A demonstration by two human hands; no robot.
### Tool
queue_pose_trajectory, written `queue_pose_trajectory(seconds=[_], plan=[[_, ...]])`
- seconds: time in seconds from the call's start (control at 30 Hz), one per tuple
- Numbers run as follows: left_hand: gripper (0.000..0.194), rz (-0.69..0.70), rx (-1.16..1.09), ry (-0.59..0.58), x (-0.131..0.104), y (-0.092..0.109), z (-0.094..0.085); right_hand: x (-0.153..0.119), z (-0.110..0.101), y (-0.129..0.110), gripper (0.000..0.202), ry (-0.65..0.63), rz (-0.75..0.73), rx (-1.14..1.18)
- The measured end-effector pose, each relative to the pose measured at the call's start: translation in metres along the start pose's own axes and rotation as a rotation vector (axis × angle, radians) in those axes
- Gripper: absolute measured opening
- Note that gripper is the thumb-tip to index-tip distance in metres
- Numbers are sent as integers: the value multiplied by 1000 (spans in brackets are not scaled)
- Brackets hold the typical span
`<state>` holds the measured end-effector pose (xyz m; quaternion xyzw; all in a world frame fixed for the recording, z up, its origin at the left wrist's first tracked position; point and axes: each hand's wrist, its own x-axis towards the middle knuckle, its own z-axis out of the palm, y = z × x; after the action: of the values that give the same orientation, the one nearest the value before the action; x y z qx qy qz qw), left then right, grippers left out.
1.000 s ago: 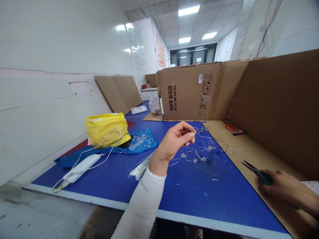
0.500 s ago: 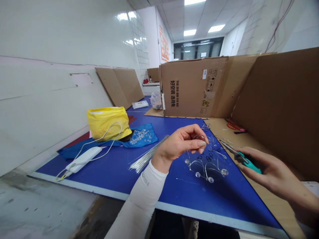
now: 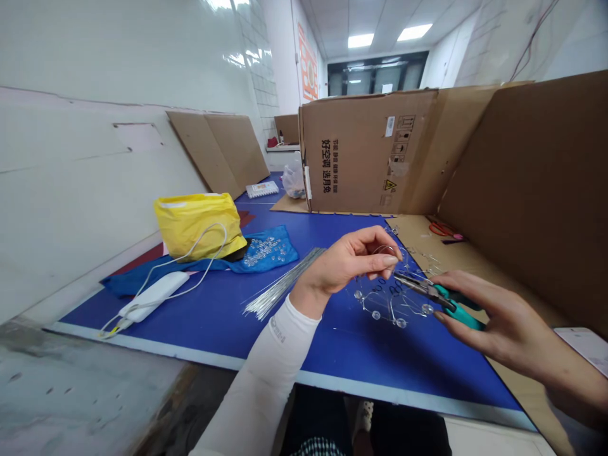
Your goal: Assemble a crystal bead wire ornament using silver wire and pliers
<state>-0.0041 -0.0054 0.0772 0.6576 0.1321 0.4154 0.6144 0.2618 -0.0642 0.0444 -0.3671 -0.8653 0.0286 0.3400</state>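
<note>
My left hand (image 3: 365,258) pinches a thin wire piece with clear round beads (image 3: 401,323) hanging from its looped ends, held above the blue tabletop. Pliers with green handles (image 3: 458,310) are gripped in my right hand (image 3: 503,316). Their jaws point left and reach close to the left fingertips, among the wires; whether they touch the wire I cannot tell. A bundle of straight silvery wires (image 3: 280,288) lies left of my left hand. Several small dark rings lie on the table behind the beaded piece, partly hidden by it.
A yellow bag (image 3: 199,225) and a blue cloth with clear beads (image 3: 268,251) are at left, beside a white power strip (image 3: 154,296) with its cord. Red-handled scissors (image 3: 441,229) rest on cardboard at right. A large cardboard box (image 3: 365,158) stands behind; a phone (image 3: 584,348) lies far right.
My right hand has brought the pliers left, from apart to close by the left fingertips. My left hand keeps its pinch on the beaded wire piece. The view has tipped slightly downward.
</note>
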Motion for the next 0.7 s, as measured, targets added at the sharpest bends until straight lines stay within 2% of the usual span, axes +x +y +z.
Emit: queue_pose_trajectory(seconds=[0.43, 0.7], plan=[[28, -26, 51, 16, 2, -1, 1, -4, 2, 1, 34, 12, 10, -9], [27, -48, 12, 13, 3, -2, 0, 1, -5, -4, 35, 28, -86, -148]])
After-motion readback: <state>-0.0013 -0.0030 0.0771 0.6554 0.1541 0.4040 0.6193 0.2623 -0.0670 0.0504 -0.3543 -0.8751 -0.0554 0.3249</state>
